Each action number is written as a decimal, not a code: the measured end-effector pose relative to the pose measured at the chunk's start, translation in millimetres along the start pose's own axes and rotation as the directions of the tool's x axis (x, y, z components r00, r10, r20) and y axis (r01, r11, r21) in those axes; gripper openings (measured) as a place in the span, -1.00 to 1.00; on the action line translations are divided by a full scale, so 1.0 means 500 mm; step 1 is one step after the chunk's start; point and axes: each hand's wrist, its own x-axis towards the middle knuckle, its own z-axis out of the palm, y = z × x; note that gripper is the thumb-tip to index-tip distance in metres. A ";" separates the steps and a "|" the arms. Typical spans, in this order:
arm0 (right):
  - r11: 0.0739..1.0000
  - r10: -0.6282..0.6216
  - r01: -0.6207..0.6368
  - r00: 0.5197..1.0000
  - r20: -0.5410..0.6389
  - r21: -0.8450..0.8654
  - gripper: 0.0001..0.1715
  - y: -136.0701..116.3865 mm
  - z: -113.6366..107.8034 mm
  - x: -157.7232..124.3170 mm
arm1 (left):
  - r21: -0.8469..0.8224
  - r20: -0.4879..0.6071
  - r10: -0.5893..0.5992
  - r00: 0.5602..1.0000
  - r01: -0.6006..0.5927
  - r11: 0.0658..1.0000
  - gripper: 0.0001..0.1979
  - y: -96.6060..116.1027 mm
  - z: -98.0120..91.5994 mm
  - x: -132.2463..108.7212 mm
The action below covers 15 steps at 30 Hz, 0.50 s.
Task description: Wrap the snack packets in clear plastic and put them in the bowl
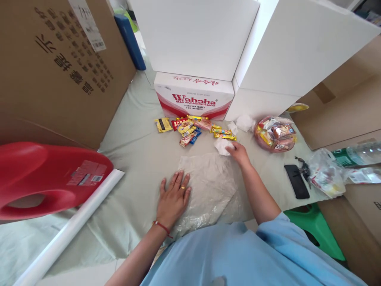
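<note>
My left hand (pixel 174 196) lies flat with fingers spread, on the left edge of a clear plastic bag (pixel 208 186) spread out on the cloth. With my right hand (pixel 239 153) I pinch a crumpled white tissue (pixel 222 146) just beyond the bag's far edge. Two more white crumpled wads (pixel 245 122) lie farther back, to the right. Behind the tissue are yellow snack packets (pixel 223 131), and to their left is a small pile of wrapped snacks (pixel 186 129) in red, yellow and blue.
A round container (pixel 274 135) of packaged snacks stands at right, near a black phone (pixel 297 181) and a plastic bottle (pixel 357 154). A Wahaha carton (pixel 193 97) and white boxes (pixel 196 37) block the back. A red jug (pixel 53 178) and white tube (pixel 71 226) lie left.
</note>
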 end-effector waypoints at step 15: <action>0.975 -0.053 0.027 0.992 -0.113 -0.220 -0.35 -0.036 -0.143 0.138 | 0.023 -0.007 -0.009 1.000 0.009 1.000 -0.47 0.006 0.001 -0.001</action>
